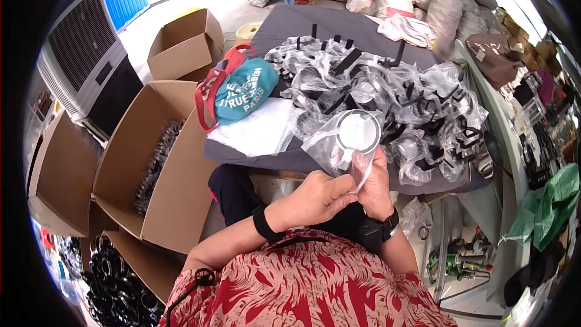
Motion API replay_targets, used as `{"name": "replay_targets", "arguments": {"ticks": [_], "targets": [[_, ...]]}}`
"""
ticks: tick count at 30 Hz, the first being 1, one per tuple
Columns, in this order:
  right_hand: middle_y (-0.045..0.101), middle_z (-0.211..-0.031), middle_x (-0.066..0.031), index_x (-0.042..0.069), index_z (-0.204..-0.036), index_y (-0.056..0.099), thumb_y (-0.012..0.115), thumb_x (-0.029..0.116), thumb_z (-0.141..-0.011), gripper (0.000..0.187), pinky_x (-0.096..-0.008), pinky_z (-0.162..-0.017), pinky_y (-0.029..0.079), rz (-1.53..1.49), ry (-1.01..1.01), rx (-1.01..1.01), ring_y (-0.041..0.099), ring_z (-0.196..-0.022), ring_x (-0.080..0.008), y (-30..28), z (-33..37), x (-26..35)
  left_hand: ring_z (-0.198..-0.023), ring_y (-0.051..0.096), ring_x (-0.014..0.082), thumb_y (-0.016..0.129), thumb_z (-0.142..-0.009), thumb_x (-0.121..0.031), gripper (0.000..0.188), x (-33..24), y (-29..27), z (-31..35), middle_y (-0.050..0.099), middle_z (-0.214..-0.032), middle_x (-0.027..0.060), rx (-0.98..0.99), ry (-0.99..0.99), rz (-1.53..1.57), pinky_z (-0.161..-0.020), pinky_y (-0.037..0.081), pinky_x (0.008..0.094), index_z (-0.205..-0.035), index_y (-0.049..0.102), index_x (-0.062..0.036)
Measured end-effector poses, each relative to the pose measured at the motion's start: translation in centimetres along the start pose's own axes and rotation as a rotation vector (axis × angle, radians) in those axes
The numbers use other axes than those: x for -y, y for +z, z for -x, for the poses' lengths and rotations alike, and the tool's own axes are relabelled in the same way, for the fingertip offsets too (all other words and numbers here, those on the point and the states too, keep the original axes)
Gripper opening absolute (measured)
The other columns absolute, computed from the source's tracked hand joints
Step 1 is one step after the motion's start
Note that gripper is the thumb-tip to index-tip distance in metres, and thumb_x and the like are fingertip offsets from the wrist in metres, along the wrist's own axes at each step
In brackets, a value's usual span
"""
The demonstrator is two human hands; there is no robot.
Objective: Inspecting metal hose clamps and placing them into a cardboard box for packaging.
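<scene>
Head view | left hand (315, 197) and right hand (374, 184) meet at the table's (290, 24) near edge; both pinch the lower end of a clear plastic bag (339, 139) | black-rimmed round disc (358, 131) inside sits just above the fingers; bag runs up and away; hands equally close

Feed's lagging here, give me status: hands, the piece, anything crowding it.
Left hand and right hand both gripping clear bag. Round black-rimmed part inside it, at table edge. Heap of bagged parts right behind.

Beyond both hands a heap of clear plastic bags holding black parts (399, 100) blocks the grey table (290, 24), leaving only its near edge passable.
</scene>
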State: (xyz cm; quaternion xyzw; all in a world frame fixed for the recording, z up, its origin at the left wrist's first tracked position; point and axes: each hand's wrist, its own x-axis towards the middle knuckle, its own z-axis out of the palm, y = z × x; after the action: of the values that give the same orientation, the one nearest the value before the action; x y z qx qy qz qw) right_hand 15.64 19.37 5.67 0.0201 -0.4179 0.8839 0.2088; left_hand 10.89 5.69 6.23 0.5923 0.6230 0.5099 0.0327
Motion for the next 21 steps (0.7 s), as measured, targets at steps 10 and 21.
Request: {"name": "replay_targets", "arguments": {"ticks": [10, 21], "targets": [[0.056, -0.109, -0.0051, 0.003, -0.121, 0.049, 0.044, 0.009, -0.094, 0.028, -0.0259, -0.078, 0.049, -0.003, 0.068, -0.024, 0.057, -0.097, -0.0151, -3.7, -0.2, -0.8, -0.067, 0.049, 0.0029, 0.062, -0.09, -0.019, 0.027, 1.2, -3.6, 1.8, 0.056, -0.079, -0.0039, -0.351, -0.456, 0.593, -0.056, 0.039, 0.0184, -0.11, 0.054, -0.0028], [0.062, -0.104, -0.0074, 0.004, -0.116, 0.054, 0.056, 0.004, -0.088, 0.028, -0.0323, -0.076, 0.053, -0.049, 0.095, -0.138, 0.062, -0.09, -0.0174, -1.1, 0.6, -1.6, -0.053, 0.049, 0.0041, 0.057, -0.093, -0.02, 0.017, 1.7, -0.7, 2.7, 0.053, -0.059, -0.0029, -0.332, -0.466, 0.45, -0.048, 0.041, 0.0219, -0.09, 0.063, -0.0036]]}}
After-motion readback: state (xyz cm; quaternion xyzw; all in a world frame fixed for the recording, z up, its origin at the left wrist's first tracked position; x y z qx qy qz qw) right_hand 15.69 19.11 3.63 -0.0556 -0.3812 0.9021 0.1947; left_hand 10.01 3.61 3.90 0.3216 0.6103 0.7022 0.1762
